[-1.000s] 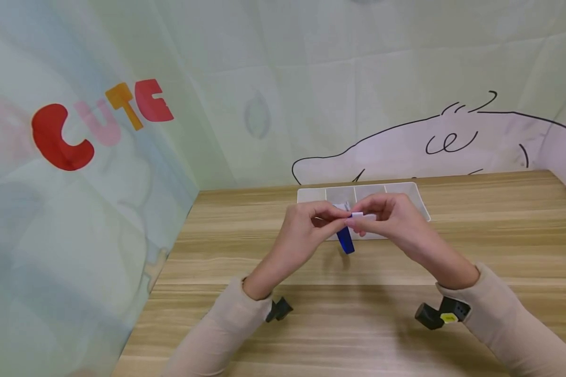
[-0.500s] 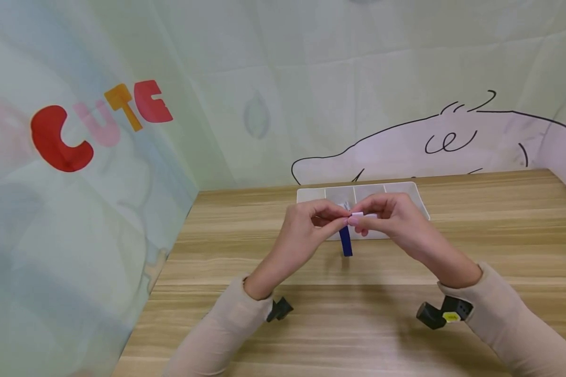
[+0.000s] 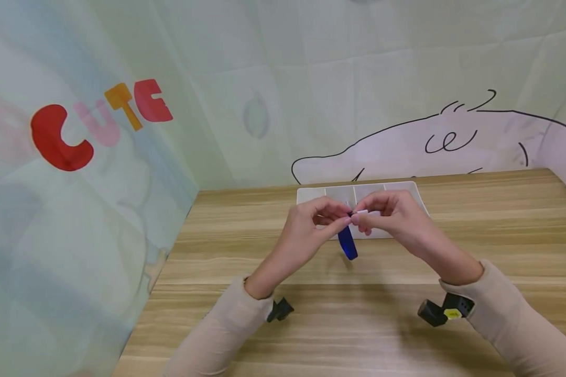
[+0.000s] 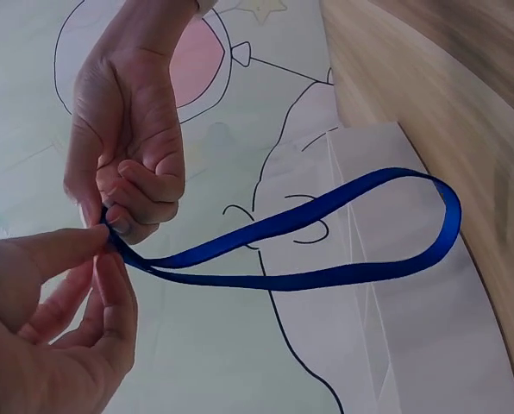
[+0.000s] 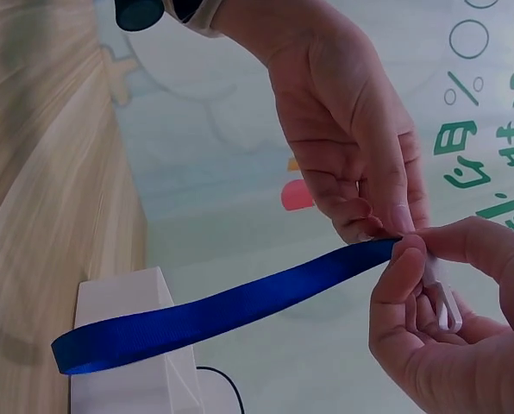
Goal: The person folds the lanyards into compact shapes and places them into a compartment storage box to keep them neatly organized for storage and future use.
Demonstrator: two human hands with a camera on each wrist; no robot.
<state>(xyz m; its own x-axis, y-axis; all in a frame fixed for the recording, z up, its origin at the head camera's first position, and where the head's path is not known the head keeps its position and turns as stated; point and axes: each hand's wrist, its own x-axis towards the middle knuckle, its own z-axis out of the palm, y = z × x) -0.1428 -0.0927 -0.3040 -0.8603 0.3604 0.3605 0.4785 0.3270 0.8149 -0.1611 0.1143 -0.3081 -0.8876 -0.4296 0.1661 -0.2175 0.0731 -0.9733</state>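
Observation:
A narrow blue ribbon loop (image 4: 335, 274) hangs from my fingertips above the table; its lower end also shows as a blue strip (image 3: 348, 246) in the head view. With thumb and fingertips, my left hand (image 3: 304, 225) pinches the gathered top of the loop. My right hand (image 3: 401, 217) meets it there, pinching a small white plastic clip (image 5: 448, 310) with a slotted end. Where ribbon and clip meet is covered by the fingertips, so I cannot tell whether they are joined.
Behind the hands, a white divided tray (image 3: 311, 195) stands near the back edge of the wooden table (image 3: 245, 235). Printed cloth walls (image 3: 245, 78) rise behind and at the left. Wrist cameras sit under both sleeves.
The ribbon loop's lower end has swung and turned slightly to the right. The white clip has tilted between the right fingers, and its visible part looks thinner. Both hands stay nearly in place.

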